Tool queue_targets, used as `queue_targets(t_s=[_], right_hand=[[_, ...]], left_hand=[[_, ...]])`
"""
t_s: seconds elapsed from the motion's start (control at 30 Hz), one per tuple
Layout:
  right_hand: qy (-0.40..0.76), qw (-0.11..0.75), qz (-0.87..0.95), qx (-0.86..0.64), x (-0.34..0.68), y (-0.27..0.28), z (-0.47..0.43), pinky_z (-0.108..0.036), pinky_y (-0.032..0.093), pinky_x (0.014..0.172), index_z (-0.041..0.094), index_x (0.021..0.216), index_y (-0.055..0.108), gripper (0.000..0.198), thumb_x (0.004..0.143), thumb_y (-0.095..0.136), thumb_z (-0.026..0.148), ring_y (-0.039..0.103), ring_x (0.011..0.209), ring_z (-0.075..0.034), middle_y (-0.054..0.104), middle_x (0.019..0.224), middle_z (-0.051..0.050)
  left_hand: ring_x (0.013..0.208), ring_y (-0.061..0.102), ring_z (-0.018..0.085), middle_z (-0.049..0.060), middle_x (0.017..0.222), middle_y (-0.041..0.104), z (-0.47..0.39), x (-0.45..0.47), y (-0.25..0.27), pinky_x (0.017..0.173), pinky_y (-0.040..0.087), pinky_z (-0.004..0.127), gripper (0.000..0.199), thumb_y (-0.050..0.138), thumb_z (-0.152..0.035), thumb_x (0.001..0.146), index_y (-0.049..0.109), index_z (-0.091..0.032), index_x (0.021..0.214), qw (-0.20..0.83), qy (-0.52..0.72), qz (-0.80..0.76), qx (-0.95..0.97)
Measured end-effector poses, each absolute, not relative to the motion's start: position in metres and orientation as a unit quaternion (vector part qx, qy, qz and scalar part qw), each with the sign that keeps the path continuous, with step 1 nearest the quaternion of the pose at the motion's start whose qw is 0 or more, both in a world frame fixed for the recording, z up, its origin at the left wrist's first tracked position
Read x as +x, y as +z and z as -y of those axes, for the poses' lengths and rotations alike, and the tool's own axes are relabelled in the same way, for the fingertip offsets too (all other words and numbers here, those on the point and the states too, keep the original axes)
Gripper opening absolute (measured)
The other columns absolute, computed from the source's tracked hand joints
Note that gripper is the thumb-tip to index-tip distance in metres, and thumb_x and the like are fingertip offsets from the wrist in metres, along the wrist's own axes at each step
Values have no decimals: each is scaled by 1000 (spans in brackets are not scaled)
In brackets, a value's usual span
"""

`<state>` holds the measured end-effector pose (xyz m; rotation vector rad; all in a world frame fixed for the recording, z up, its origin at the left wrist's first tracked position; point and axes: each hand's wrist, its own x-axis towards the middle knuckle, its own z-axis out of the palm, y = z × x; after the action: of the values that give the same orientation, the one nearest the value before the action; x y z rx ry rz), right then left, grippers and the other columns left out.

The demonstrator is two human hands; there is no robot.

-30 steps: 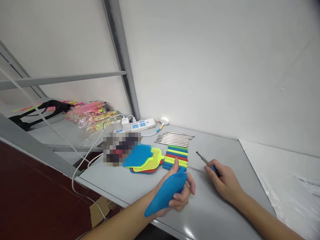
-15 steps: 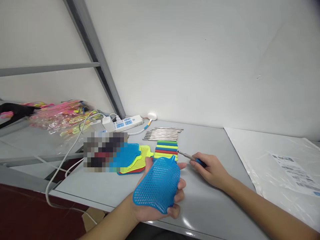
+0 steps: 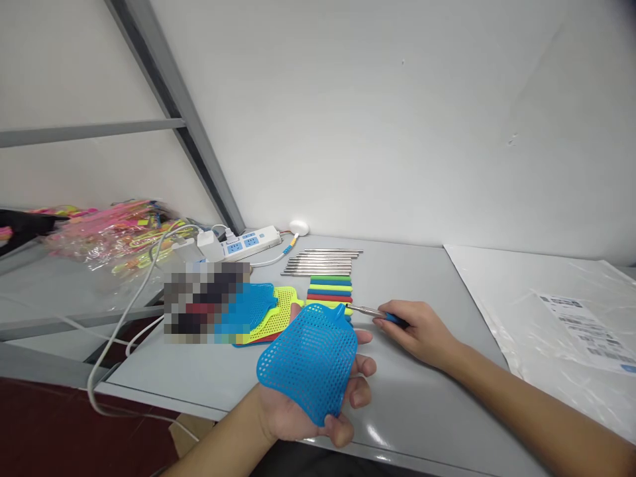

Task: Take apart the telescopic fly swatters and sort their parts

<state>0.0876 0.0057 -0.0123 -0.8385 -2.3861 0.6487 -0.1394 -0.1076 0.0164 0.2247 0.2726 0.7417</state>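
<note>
My left hand [image 3: 293, 414], palm up, holds a blue perforated fly swatter head [image 3: 311, 361] with its neck pointing away from me. In my right hand [image 3: 415, 331] is a metal rod with a blue grip [image 3: 368, 311], its tip at the neck of the swatter head. Whether the tip touches or sits inside the neck I cannot tell. More swatter heads, blue [image 3: 256, 305] and yellow [image 3: 283, 310] with red beneath, lie stacked to the left. Behind the held head is a row of coloured grips [image 3: 329, 290], and beyond these several metal rods [image 3: 318, 264].
A power strip [image 3: 253, 244] with plugs and white cables stands at the back left. Bagged colourful items [image 3: 119, 232] fill the left side, behind a grey metal frame [image 3: 189, 132]. A white plastic package [image 3: 527, 298] with a label covers the right of the grey table [image 3: 422, 411].
The rod's tip has come in to the neck of the blue swatter head. The head has tilted slightly left, and my left fingers have loosened a little. The whole view has shifted slightly.
</note>
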Motion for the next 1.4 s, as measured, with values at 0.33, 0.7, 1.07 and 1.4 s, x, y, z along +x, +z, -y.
queue_targets(t_s=[0.33,0.7,1.07,1.4], right_hand=[[284,281,861,-314,86,-9,1,-24,36,57,21,101,61,21,93,55,39,46,56,-11,57,66,4],[555,271,738,-271,70,5,25,-24,31,51,20,90,66,16,87,65,36,37,49,-9,51,52,7],[632,315,619,-343,76,-5,12,-24,24,47,20,80,53,30,82,69,46,27,47,-7,29,52,11],[682,286,593,-318,75,-5,18,-22,23,45,22,82,47,33,81,71,45,27,46,-7,32,56,11]], left_hand=[[78,54,15,7,103,60,102,-138,13,50,25,20,36,64,-38,84,62,-22,116,931,309,-178,80],[67,48,11,5,93,57,100,-132,12,42,18,17,33,69,-47,80,67,-18,94,946,217,-227,84],[54,48,11,2,79,55,95,-125,10,47,33,23,41,53,-51,89,65,-15,102,871,406,-234,146],[66,48,13,0,70,54,105,-111,11,67,39,26,33,62,-45,89,58,-17,71,653,489,-428,389]])
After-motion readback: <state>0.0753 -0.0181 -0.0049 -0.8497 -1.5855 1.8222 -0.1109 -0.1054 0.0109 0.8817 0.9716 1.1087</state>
